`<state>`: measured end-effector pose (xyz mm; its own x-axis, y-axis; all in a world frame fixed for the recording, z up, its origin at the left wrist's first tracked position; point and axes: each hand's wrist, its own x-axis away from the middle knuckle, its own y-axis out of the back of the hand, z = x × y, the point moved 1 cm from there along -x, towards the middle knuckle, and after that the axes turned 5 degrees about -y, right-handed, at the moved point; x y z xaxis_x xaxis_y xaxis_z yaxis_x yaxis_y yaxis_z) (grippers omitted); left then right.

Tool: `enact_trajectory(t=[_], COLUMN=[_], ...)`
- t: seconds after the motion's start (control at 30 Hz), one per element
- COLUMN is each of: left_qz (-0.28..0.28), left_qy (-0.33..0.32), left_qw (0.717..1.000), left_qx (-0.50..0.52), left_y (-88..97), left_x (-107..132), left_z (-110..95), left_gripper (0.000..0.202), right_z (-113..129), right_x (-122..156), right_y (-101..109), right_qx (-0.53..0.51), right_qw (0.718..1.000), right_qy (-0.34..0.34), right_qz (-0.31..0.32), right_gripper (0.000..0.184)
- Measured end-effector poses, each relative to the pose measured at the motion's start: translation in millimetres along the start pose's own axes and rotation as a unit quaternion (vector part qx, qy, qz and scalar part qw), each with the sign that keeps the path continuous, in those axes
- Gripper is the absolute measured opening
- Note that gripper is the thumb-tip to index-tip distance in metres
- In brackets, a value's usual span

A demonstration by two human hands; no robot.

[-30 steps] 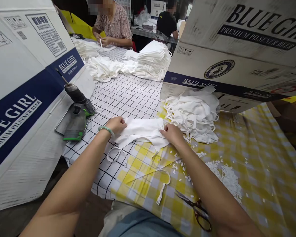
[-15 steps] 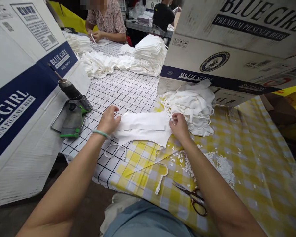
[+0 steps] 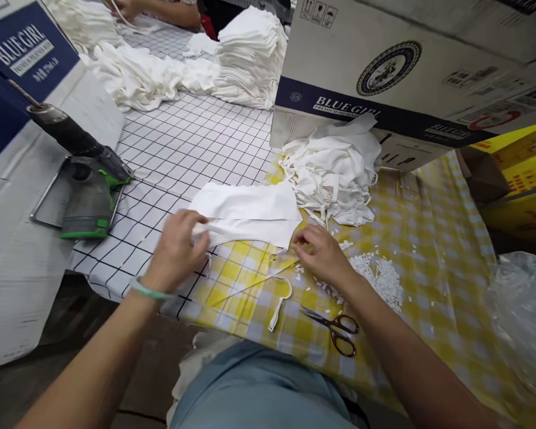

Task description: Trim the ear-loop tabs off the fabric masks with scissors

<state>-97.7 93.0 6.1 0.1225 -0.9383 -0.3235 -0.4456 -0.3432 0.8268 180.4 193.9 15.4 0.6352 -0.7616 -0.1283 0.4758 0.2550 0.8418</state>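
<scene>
A folded white cloth piece with thin straps lies on the table where the black-grid cover meets the yellow check cover. My left hand grips its near left corner with curled fingers. My right hand rests at its near right corner, fingers bent down on a strap end. A loose white strap loop trails toward me below the cloth. Small scissors lie shut on the yellow cover beside my right forearm.
A heap of white cloth pieces sits under a tilted Blue Girl carton. White trimmings are scattered right of my hand. A green and grey power tool lies at left on another carton. Stacked white cloth and another person's hand are farther back.
Both hands slid from the cloth's far edge to its near corners. The view tipped downward, so the people at the back are mostly out of sight.
</scene>
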Motion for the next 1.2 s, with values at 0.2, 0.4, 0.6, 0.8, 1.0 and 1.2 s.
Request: enact_trajectory(t=[0.2,0.4,0.6,0.8,1.0,1.2], left_qz=[0.152,0.243,0.220,0.259,0.262,0.268], left_qy=[0.086,0.164,0.220,0.206,0.233,0.245], left_qw=[0.942,0.841,0.799,0.770,0.776,0.778], left_qx=[0.288,0.455,0.514,0.545,0.525,0.513], left_y=[-59.1,-62.4,-56.6,-71.2,-90.5,-97.3], left_x=[6.2,6.6,5.7,-14.7,-18.7,-15.3], left_z=[-91.9,-102.0,-100.9,-102.1,-98.0,-96.6], left_gripper=[0.020,0.031,0.028,0.032,0.033,0.034], right_z=[7.1,0.3,3.2,-0.7,-7.7,-20.6], right_x=[29.1,35.4,26.6,18.9,-3.4,-43.3], right_y=[-10.6,-25.7,-39.2,-32.4,-15.0,18.5], right_qx=[-0.017,-0.065,-0.198,-0.328,-0.385,-0.417], right_qw=[0.999,0.997,0.978,0.932,0.904,0.886], right_qy=[-0.028,-0.022,-0.039,-0.130,-0.174,-0.205], right_qz=[-0.026,-0.045,-0.059,-0.083,-0.059,-0.016], right_gripper=[0.008,0.034,0.018,0.013,0.020,0.028])
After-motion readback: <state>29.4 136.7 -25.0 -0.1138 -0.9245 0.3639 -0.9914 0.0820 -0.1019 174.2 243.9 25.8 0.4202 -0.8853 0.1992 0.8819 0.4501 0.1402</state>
